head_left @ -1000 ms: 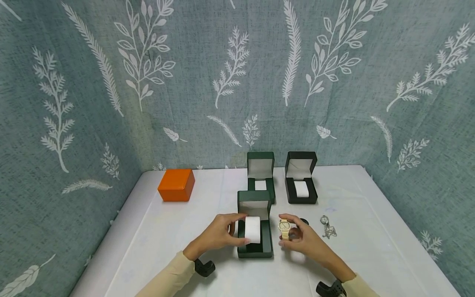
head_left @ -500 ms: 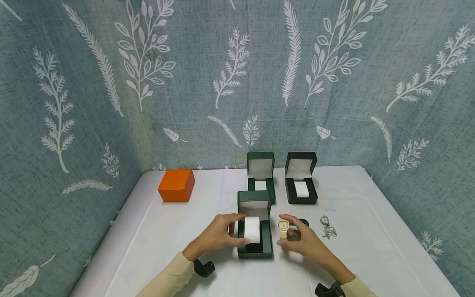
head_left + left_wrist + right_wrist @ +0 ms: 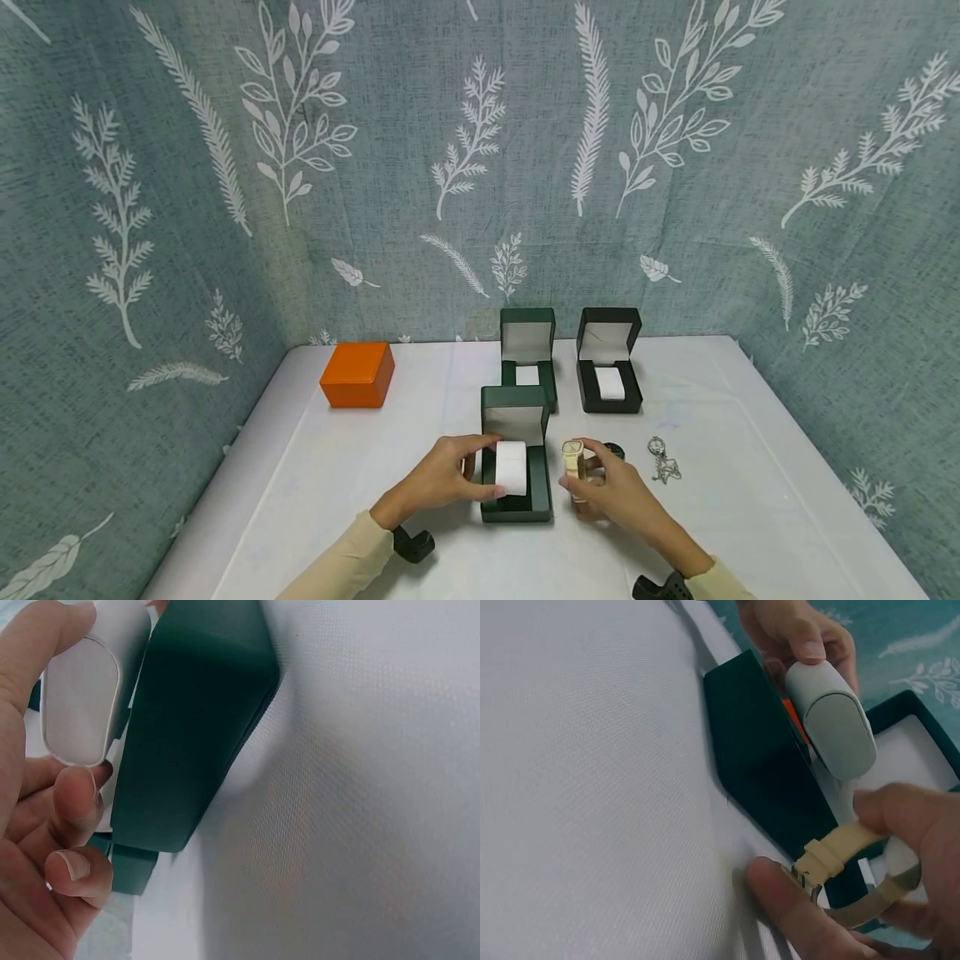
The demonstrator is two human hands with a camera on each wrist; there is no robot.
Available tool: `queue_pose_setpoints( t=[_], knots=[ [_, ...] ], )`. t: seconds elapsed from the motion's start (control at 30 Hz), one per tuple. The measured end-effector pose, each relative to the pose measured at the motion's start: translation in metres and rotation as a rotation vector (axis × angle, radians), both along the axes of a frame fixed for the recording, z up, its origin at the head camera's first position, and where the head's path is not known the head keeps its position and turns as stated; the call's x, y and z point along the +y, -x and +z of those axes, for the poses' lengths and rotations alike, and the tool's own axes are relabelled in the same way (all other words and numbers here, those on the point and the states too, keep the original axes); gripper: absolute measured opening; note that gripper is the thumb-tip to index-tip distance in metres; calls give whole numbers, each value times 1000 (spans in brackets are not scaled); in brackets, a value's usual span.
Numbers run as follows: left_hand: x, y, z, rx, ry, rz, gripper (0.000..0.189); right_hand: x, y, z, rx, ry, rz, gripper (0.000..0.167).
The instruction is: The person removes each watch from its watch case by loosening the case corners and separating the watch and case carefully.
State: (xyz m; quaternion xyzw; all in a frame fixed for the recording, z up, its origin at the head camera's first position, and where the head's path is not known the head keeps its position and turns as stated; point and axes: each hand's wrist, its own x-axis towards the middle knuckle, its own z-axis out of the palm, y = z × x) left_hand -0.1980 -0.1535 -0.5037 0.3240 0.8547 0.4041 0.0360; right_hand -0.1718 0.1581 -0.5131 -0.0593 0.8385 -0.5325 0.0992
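Observation:
Between thumb and fingers, my left hand [image 3: 442, 475] pinches a white watch cushion [image 3: 512, 468] over the front green watch box [image 3: 516, 512], whose lid stands up. The left wrist view shows the cushion [image 3: 81, 701] lifted above the box's [image 3: 199, 727] rim. My right hand [image 3: 622, 496] holds a wristwatch [image 3: 573, 460] with a cream strap and pale dial, just right of that box. In the right wrist view the strap [image 3: 829, 859] is buckled into a loop, with the thumb and fingers gripping it at its sides. Watch and cushion are apart.
Behind stand another green watch box [image 3: 527, 337] and a black one [image 3: 611, 406], both with raised lids and white cushions inside. An orange box [image 3: 357, 375] sits back left. Right of my right hand lie a dark round object [image 3: 614, 450], partly hidden, and a silver chain-like piece [image 3: 663, 461].
The right hand has turned the cream watch slightly and shifted its fingers along the strap. The left hand and cushion have barely moved.

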Motion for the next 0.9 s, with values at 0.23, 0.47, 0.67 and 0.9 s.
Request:
queue_pose_setpoints(
  t=[0.23, 0.47, 0.67, 0.9],
  knots=[
    [1, 0, 0, -2, 1, -4, 76, -2, -2, 1, -55, 88, -65, 69],
    [1, 0, -1, 13, 11, -1, 76, -3, -1, 0, -27, 72, -74, 65],
    [2, 0, -1, -2, 19, 6, 77, -2, -2, -1, 25, 2, -49, 63],
    [2, -1, -2, -4, 27, 10, 78, 1, -3, -1, 22, -7, 12, 56]
  ],
)
